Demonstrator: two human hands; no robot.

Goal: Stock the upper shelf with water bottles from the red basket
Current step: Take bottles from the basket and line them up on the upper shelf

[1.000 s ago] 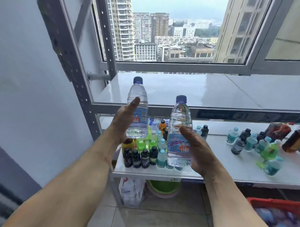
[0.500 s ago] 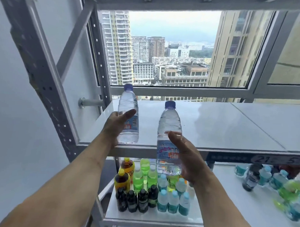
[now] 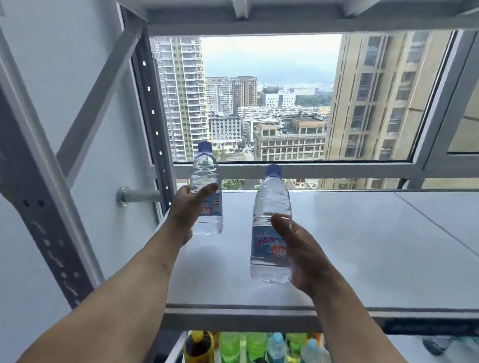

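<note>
The left hand point(image 3: 190, 206) is gripping a clear blue-capped plastic water bottle point(image 3: 207, 191), fingers curled round its label; the right hand point(image 3: 298, 251) is clasping another clear bottle point(image 3: 270, 226) above the white upper shelf point(image 3: 366, 253). Releasing either tilted risks it toppling and rolling away.

Coloured drink bottles point(image 3: 250, 350) crowd the lower shelf point(image 3: 444, 359).
</note>
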